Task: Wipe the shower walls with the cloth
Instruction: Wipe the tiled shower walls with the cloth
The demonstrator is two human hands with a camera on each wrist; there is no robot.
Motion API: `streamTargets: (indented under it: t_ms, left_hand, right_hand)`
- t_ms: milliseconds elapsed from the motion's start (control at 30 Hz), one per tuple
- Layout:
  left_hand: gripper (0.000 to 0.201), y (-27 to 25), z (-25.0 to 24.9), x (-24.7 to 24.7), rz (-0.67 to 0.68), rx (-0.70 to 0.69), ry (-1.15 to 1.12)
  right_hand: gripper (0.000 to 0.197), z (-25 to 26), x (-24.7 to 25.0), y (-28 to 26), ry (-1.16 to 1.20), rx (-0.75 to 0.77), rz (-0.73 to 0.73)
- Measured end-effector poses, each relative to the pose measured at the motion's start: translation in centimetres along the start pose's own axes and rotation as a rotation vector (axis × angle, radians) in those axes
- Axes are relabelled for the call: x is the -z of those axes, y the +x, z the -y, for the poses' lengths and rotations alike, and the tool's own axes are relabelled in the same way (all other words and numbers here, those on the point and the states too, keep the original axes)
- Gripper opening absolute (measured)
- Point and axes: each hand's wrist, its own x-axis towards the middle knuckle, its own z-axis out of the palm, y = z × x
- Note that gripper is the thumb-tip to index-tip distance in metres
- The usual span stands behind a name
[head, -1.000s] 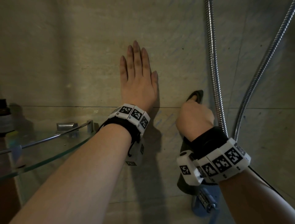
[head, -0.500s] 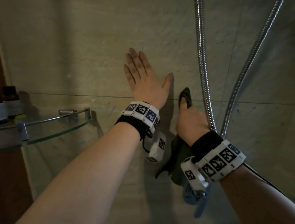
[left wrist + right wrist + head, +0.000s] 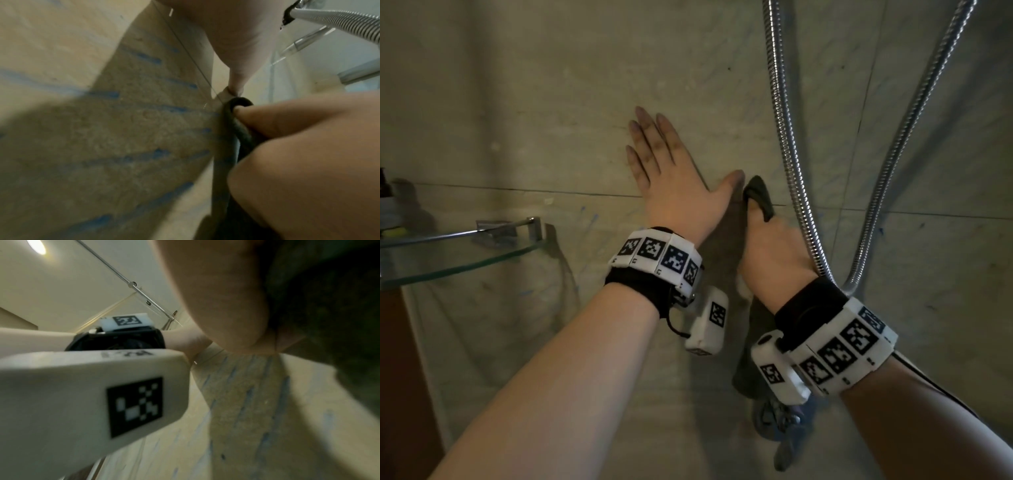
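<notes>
My left hand (image 3: 674, 178) lies flat on the beige tiled shower wall (image 3: 551, 102), fingers straight, thumb spread to the right. Just right of that thumb, my right hand (image 3: 770, 246) presses a dark cloth (image 3: 758, 195) against the wall. The cloth wraps over its fingertips and hangs down below the wrist (image 3: 748, 370). In the left wrist view the cloth (image 3: 240, 123) is folded around a finger of the right hand (image 3: 287, 116). Blue streaks (image 3: 144, 56) mark the wall tile. The right wrist view shows the dark cloth (image 3: 329, 305) beside my palm.
Two metal shower hoses (image 3: 787, 154) hang down the wall just right of my right hand and meet near its wrist. A glass corner shelf (image 3: 448, 253) with a metal rail sits at the left. A dark bottle stands at the far left edge.
The left hand has turned counter-clockwise on the wall and its thumb has spread out. The right hand with the cloth has slid slightly up, close beside that thumb.
</notes>
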Motion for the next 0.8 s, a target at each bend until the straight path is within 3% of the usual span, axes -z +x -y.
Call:
streamTargets:
  t_ms: [167,300,433,567,700,800]
  left_hand:
    - [0.12,0.0,0.1,-0.2,-0.018,0.005,0.012]
    - [0.12,0.0,0.1,-0.4,-0.027,0.006,0.017]
    - [0.121,-0.2,0.3,-0.2,-0.005,-0.002,0.011]
    - [0.121,-0.2,0.6,0.2,0.021,-0.03,0.007]
    - [0.118,-0.5,1.5,1.0,0.072,-0.061,0.018]
    - [0.114,-0.6,2.1,1.5,0.1,-0.088,0.032]
  right_hand:
    - [0.075,-2.5,0.2,0.1,0.044,-0.096,-0.049]
    - [0.066,-2.0,-0.8,-1.1,0.212,0.006,-0.048]
    - [0.079,-1.6,-0.6,-1.8,0.09,0.066,-0.034]
    - [0.078,-1.9,0.2,-3.6,0.378,0.197,0.019]
    - [0.076,-2.7,0.2,-5.6,0.748,0.28,-0.05]
    - [0.074,-3.1,1.0,-6.8,1.022,0.344,0.098]
